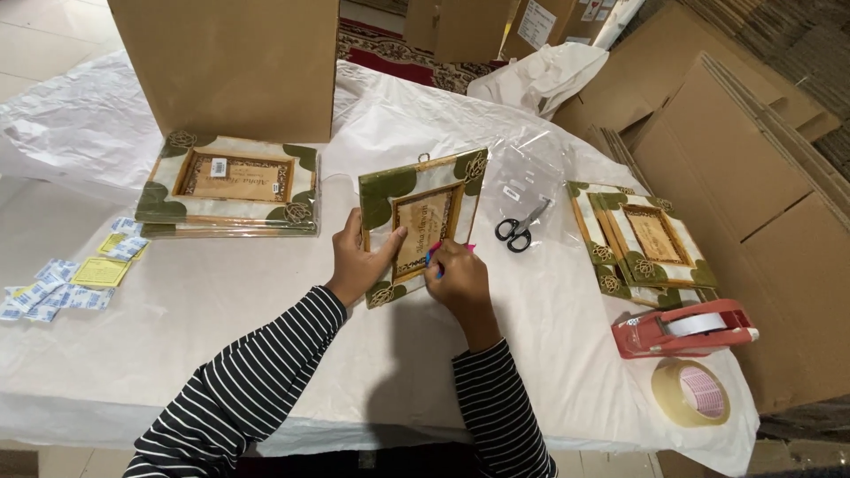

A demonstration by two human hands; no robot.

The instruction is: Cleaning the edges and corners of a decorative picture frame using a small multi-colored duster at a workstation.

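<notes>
1. At the far left of the white-sheeted desk [221, 301] lie small blue-and-white sachets [40, 296] scattered flat around pale yellow square slips [101, 272].
2. Behind them, a stack of green-cornered rectangular plaques in clear wrap [232, 184] lies before a tall brown cardboard box [226, 62]; the top plaque bears a small white rectangular label near its upper middle.
3. The left hand [361, 263] grips the left edge of a tilted green-and-cream rectangular plaque with a tan centre panel [423, 221], thumb across its front, its lower edge on the desk near the middle.
4. The right hand [459, 279] is closed around a small pink-and-blue object [434, 257] pressed against the plaque's tan panel.
5. Black-handled scissors [518, 228] lie on a clear plastic bag [524, 177]; further right, another pile of green-cornered plaques [646, 243].
6. A red tape dispenser [682, 327] and a cream tape roll [691, 392] sit at the right corner, flattened cardboard sheets [744, 133] beyond.
</notes>
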